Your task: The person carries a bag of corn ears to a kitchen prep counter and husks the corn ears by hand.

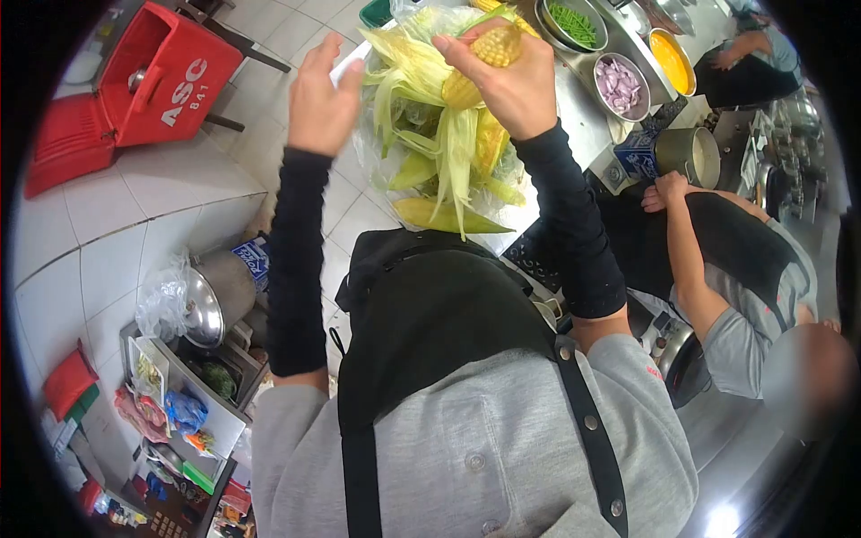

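In the head view, my right hand (517,85) is wrapped round an ear of corn (464,90) whose pale yellow kernels are bare. My left hand (324,99) is raised to the left of it, fingers apart, with nothing in it. Below both hands lies a heap of pale green corn husks (408,67), some long strips hanging toward me. A yellow cob in its husk (491,143) shows beneath the ear. One green husk piece (448,215) rests at the table's near edge. Clear plastic (372,152) lies under the heap.
On the right of the metal table (574,103) stand bowls of chopped purple onion (619,85), cut green beans (571,25) and orange liquid (671,61). A co-worker (717,260) stands close on my right, near a pot (689,154). A red cooler box (170,76) sits at the left.
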Available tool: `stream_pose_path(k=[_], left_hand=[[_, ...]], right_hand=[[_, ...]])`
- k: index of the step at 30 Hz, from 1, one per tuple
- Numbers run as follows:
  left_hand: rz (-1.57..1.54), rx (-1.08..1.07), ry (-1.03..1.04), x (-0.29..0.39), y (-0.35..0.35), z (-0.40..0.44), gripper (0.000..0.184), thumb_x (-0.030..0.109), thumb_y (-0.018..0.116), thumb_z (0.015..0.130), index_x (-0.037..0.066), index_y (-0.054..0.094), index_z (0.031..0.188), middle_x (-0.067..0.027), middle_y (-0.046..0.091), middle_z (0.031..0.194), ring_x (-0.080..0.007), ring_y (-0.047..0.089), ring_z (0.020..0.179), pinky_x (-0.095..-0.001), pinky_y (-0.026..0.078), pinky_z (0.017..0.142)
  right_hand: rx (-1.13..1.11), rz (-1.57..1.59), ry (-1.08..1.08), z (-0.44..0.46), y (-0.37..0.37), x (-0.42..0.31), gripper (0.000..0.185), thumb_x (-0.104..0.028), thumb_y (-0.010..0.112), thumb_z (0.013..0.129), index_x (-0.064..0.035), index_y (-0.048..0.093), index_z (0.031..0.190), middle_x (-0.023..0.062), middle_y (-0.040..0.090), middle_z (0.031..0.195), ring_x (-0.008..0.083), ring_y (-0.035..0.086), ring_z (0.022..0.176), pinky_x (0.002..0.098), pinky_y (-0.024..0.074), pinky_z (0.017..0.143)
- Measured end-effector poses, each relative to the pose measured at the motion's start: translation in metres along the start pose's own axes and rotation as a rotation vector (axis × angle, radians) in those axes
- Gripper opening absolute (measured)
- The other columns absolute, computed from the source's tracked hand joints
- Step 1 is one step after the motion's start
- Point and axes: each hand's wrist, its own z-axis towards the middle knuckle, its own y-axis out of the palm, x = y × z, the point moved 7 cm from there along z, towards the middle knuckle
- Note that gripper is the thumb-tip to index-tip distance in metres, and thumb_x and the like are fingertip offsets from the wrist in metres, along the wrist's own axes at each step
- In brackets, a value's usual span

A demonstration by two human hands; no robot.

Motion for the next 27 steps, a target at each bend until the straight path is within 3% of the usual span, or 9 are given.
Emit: stream_pose_path(k=[2, 3, 6, 9, 12, 13, 17, 23, 27], left_hand=[[-0.051, -0.031, 0.174, 0.045, 0.009, -0.021, 0.055, 0.015, 0.074, 0.088, -0.004, 0.057, 0.137, -0.0251, 0.062, 0.135, -0.0366, 0.060, 0.127, -0.0419, 0.046, 0.107], [-0.195, -0.080, 0.211, 0.063, 0.022, -0.029, 0.057, 0.012, 0.077, 0.085, -0.003, 0.058, 0.136, -0.0252, 0.062, 0.135, -0.0376, 0.059, 0.127, -0.0423, 0.047, 0.106], [-0.362, -0.124, -0.108, 0.042, 0.077, -0.036, 0.045, 0.017, 0.081, 0.083, -0.002, 0.064, 0.121, -0.0192, 0.069, 0.122, -0.0311, 0.067, 0.114, -0.0402, 0.052, 0.096], [-0.263, -0.143, 0.002, 0.019, 0.083, -0.030, 0.035, 0.019, 0.081, 0.086, -0.002, 0.068, 0.110, -0.0135, 0.073, 0.106, -0.0215, 0.070, 0.099, -0.0356, 0.054, 0.086], [-0.363, -0.069, -0.063, 0.034, 0.061, -0.026, 0.028, 0.021, 0.080, 0.089, -0.002, 0.070, 0.102, -0.0078, 0.073, 0.093, -0.0139, 0.068, 0.089, -0.0319, 0.054, 0.078], [-0.583, -0.061, -0.153, 0.027, 0.062, -0.025, 0.022, 0.015, 0.077, 0.091, -0.002, 0.069, 0.103, -0.0061, 0.071, 0.095, -0.0130, 0.067, 0.089, -0.0315, 0.054, 0.079], [-1.157, 0.038, -0.323, -0.004, 0.062, -0.025, 0.021, -0.002, 0.075, 0.088, -0.002, 0.067, 0.108, -0.0085, 0.069, 0.103, -0.0172, 0.066, 0.093, -0.0321, 0.053, 0.084], [-1.243, 0.079, -0.406, 0.013, 0.063, -0.040, 0.025, -0.005, 0.078, 0.082, -0.001, 0.067, 0.104, -0.0088, 0.068, 0.102, -0.0183, 0.065, 0.095, -0.0330, 0.051, 0.088], [-1.150, 0.188, -0.361, 0.025, 0.054, -0.043, 0.023, -0.006, 0.074, 0.085, 0.001, 0.064, 0.104, -0.0098, 0.067, 0.101, -0.0206, 0.066, 0.095, -0.0352, 0.053, 0.088]], right_hand=[[-0.012, -0.057, 0.004, 0.004, 0.004, -0.011, 0.036, -0.026, 0.084, 0.086, 0.0008, 0.071, 0.106, 0.0125, 0.077, 0.099, 0.0153, 0.073, 0.090, 0.0290, 0.0552, 0.082], [-0.206, 0.068, -0.036, 0.009, 0.010, -0.019, 0.037, -0.027, 0.083, 0.087, 0.0008, 0.069, 0.107, 0.0127, 0.074, 0.101, 0.0159, 0.070, 0.093, 0.0288, 0.0541, 0.083], [-0.479, 0.292, -0.133, 0.016, 0.018, -0.041, 0.045, -0.028, 0.084, 0.084, 0.0013, 0.063, 0.110, 0.0126, 0.066, 0.103, 0.0164, 0.064, 0.098, 0.0281, 0.0512, 0.085], [-0.179, 0.411, -0.178, 0.000, 0.042, -0.048, 0.064, -0.036, 0.088, 0.079, 0.0024, 0.059, 0.121, 0.0149, 0.065, 0.106, 0.0211, 0.064, 0.100, 0.0309, 0.0510, 0.090], [-0.151, -0.012, -0.409, -0.012, 0.038, -0.017, 0.061, -0.028, 0.083, 0.085, -0.0005, 0.060, 0.134, 0.0165, 0.067, 0.130, 0.0238, 0.065, 0.118, 0.0358, 0.0487, 0.103], [-0.298, -0.031, -0.278, -0.018, 0.042, -0.001, 0.081, -0.029, 0.082, 0.086, -0.0032, 0.043, 0.151, 0.0174, 0.053, 0.148, 0.0324, 0.051, 0.137, 0.0415, 0.0380, 0.115], [-0.331, -0.227, -0.407, -0.036, 0.053, 0.040, 0.079, -0.031, 0.081, 0.081, 0.0018, 0.047, 0.144, 0.0242, 0.054, 0.142, 0.0408, 0.048, 0.136, 0.0471, 0.0371, 0.115], [-0.185, -0.591, -0.329, -0.049, 0.070, 0.026, 0.072, -0.033, 0.080, 0.075, -0.0025, 0.054, 0.135, 0.0208, 0.057, 0.138, 0.0378, 0.049, 0.136, 0.0569, 0.0322, 0.115], [-0.046, -0.552, -0.279, -0.037, 0.076, 0.034, 0.047, -0.027, 0.079, 0.072, -0.0028, 0.062, 0.108, 0.0175, 0.062, 0.115, 0.0369, 0.055, 0.123, 0.0595, 0.0353, 0.109]])
